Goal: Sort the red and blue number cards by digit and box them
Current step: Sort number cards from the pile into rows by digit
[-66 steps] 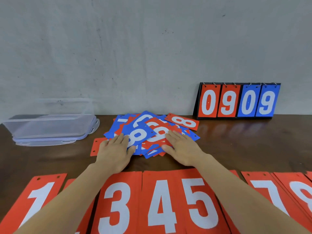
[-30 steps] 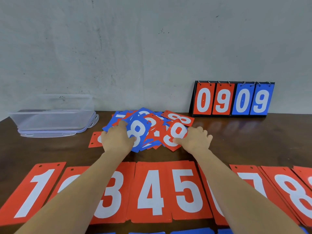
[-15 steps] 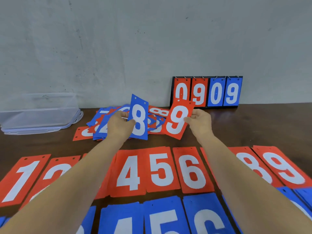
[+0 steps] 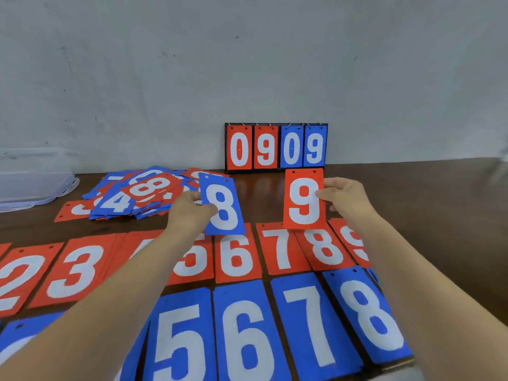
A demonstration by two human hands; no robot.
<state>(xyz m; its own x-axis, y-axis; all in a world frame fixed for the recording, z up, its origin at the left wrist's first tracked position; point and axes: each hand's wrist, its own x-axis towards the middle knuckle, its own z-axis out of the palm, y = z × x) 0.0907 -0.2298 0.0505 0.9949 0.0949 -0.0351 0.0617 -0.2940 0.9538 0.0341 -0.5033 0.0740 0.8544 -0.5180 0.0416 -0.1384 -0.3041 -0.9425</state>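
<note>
Head view: left hand (image 4: 189, 213) pinches a blue 8 card (image 4: 224, 207) upright above the red row (image 4: 236, 257); right hand (image 4: 343, 199) pinches a red 9 card (image 4: 303, 199) over that row's 7 and 8 stacks, with the unsorted pile (image 4: 137, 193) behind and the blue row (image 4: 242, 334) nearest. Risk: edge-only pinches on thin cards may let one slip onto a wrong stack. Obscured: forearms cover the red 4 and 9 stacks; low digits and the clear box (image 4: 33, 182) are cut off at left.

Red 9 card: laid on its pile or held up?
Held up. The right hand pinches the red 9 card by its right edge, upright and face-on, above the flat-lying red 7 card and red 8 card.
</note>
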